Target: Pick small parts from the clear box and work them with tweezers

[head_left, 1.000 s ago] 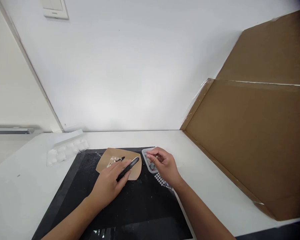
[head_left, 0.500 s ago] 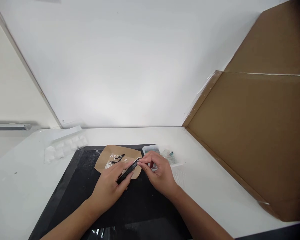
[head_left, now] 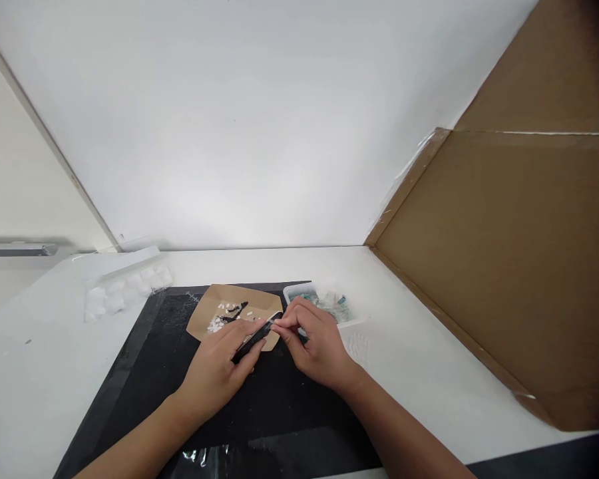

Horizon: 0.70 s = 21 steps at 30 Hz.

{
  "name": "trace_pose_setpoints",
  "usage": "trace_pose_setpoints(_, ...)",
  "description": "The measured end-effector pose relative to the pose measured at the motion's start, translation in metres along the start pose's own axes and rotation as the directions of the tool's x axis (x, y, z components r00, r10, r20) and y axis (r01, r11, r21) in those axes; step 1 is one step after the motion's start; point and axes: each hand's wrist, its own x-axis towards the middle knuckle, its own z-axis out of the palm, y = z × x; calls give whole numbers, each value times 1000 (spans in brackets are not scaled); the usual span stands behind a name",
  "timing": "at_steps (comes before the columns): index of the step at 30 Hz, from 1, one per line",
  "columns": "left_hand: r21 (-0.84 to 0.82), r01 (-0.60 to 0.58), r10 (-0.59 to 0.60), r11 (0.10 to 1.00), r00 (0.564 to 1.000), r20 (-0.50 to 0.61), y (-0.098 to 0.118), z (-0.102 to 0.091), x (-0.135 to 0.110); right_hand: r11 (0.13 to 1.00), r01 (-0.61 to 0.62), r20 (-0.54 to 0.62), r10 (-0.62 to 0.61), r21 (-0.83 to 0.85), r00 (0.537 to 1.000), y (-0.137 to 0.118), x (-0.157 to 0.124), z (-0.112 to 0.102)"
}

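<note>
My left hand (head_left: pixel 222 362) grips a slim, dark, elongated piece (head_left: pixel 252 341) between thumb and fingers, tilted up to the right; its exact kind I cannot make out. At its upper end, which looks whitish, the thumb and fingertips of my right hand (head_left: pixel 312 339) are pinched together. Whether they hold a small part or only the end of the dark piece is hidden. Just behind the hands lies a brown cardboard tray (head_left: pixel 199 313), with small white bits (head_left: pixel 218 322) and black strips (head_left: pixel 237 311) in it.
A black mat (head_left: pixel 279 412) lies under the hands on the white table (head_left: pixel 24 386). Behind my right hand stands a white tub (head_left: pixel 294 289) of clear and greenish pieces. A clear plastic tray with white lumps (head_left: pixel 124 293) sits at left. Cardboard panels (head_left: pixel 504 259) stand at right.
The view has shifted slightly, so the scene sits a little higher. Both hands stay at the dark piece, and the right fingertips have moved slightly at its upper end.
</note>
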Motion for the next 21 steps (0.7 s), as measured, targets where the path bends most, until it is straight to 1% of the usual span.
trace_pose_setpoints(4,3,0,0,1000,1000,-23,2,-2,1,999,-36,-68,33,-34,997,1,0,-2)
trace_pose_setpoints(9,4,22,-22,1000,999,-44,5,-5,4,999,37,-1,-37,-20,999,-2,-1,0)
trace_pose_setpoints(14,-20,65,-65,998,997,-35,8,-7,5,995,-69,-114,61,-66,992,-1,-1,0)
trace_pose_setpoints(16,5,50,-50,999,999,-19,7,-6,4,996,-62,-87,56,-69,995,-1,-1,0)
trace_pose_setpoints(19,76,-4,6,997,1000,-20,4,-5,3,999,-10,10,11,-49,1000,-2,0,0)
trace_pose_setpoints(21,124,-13,17,992,999,-29,1,-6,4,1000,-1,23,1,-19,1000,-3,1,0)
